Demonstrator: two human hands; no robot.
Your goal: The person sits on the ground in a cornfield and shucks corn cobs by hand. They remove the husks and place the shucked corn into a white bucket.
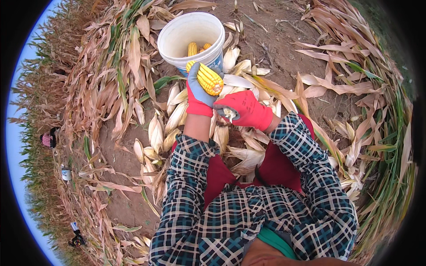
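Observation:
My left hand (198,96), in a red and grey work glove, is closed around a bare yellow corn cob (207,80) just in front of the bucket. My right hand (249,110), gloved the same way, is closed beside the cob's lower end. A pale, broken-looking husk stub (229,114) shows in its fist; the rest of that piece is hidden. Beyond my left hand stands a white bucket (168,41) with a few yellow cobs (192,48) inside. Unhusked corn ears (156,132) lie heaped below and around my hands.
Dry corn stalks (104,66) are piled at the left, and more stalks (390,146) line the right. Bare soil (277,33) shows beyond the bucket. Standing corn (37,155) rises at the far left, where another person (49,139) is partly visible.

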